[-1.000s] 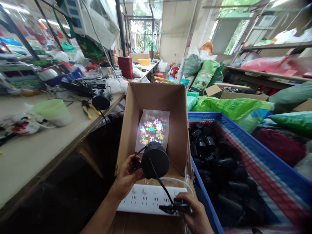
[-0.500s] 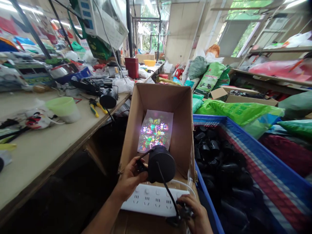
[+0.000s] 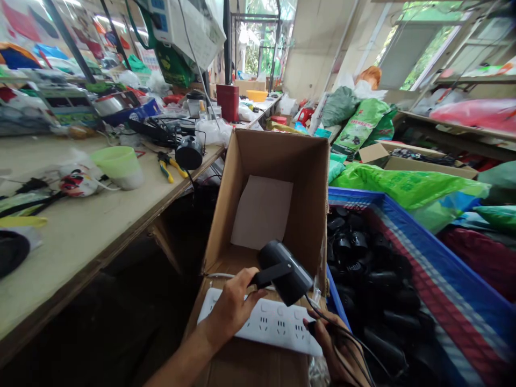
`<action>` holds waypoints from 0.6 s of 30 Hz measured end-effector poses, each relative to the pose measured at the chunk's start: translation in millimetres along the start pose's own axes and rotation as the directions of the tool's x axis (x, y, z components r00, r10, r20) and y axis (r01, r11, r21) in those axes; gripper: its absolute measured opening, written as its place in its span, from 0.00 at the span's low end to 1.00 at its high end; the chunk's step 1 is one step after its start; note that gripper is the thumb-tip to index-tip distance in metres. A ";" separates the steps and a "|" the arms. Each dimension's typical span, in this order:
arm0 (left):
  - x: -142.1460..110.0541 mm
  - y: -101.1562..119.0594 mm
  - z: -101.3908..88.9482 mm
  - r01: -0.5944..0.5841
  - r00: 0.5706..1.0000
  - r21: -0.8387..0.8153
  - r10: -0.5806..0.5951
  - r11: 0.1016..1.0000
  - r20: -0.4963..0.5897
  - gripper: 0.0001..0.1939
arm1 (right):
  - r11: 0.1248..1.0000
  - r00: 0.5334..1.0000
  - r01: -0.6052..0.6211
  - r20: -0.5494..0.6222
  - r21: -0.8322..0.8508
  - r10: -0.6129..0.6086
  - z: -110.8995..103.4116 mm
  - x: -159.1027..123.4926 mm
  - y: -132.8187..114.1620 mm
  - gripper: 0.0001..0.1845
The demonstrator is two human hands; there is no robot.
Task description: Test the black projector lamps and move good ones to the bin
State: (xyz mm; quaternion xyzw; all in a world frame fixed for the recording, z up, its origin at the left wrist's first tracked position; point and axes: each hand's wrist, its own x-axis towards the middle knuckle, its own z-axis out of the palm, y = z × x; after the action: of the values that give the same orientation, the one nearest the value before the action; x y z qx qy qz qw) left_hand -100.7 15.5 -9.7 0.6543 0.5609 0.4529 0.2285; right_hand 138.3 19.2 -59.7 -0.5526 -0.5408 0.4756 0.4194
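Observation:
My left hand (image 3: 233, 302) grips the bracket of a black cylindrical projector light (image 3: 287, 271), which is tilted above the power strip. From the light's rear a black cable (image 3: 326, 318) runs down to my right hand (image 3: 336, 346). That hand is closed around the cable, with a small black piece, perhaps the plug, at its fingertips. Under both hands lies a white power strip (image 3: 278, 325), partly covered by my left hand. Beyond the light stands an open cardboard box (image 3: 304, 188), with a plain sheet of paper (image 3: 263, 209) against its inside.
On the right, a blue-rimmed bin (image 3: 397, 215) holds many black lamp housings (image 3: 373, 274). The workbench (image 3: 133, 220) at left bears pliers (image 3: 171, 166), a pale green cup (image 3: 119, 167) and another black lamp (image 3: 189, 152). Green bags (image 3: 411, 185) lie behind the bin.
The coloured pattern on the paper has gone. The projector light has turned sideways and shifted right, with my left hand moving along. My right hand has lifted the cable off the strip's end.

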 end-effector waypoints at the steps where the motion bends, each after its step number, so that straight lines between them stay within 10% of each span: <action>1: -2.1 1.9 2.6 -0.040 0.999 0.015 0.040 0.999 0.004 0.11 | 0.995 0.999 -0.040 0.005 0.094 0.040 0.4 -2.4 -4.2 0.17; 6: -11.1 17.4 10.8 -0.156 0.970 -0.012 0.155 0.988 0.188 0.17 | 0.964 0.994 0.042 0.085 0.264 -0.067 8.6 -14.5 -23.1 0.53; 11: -19.4 24.6 13.0 -0.175 0.936 -0.025 0.174 0.984 0.304 0.23 | 0.993 0.992 0.120 -0.036 -0.006 -0.120 9.1 -16.0 -19.6 0.45; 14: -21.3 22.2 20.4 -0.040 0.977 -0.214 0.083 0.976 0.198 0.23 | 0.997 0.995 0.075 -0.064 -0.005 -0.076 4.7 -17.9 -13.4 0.38; 18: -17.5 26.5 40.4 0.340 0.932 -0.688 -0.328 0.641 0.155 0.48 | 0.997 0.996 0.067 -0.055 0.050 -0.064 5.2 -26.0 -15.8 0.28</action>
State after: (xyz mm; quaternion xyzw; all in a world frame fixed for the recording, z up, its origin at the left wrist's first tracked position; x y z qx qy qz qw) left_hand -51.8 0.4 -13.8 0.4057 0.4541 0.5768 0.5445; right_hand 131.0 -5.9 -43.4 -0.5361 -0.5348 0.4604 0.4632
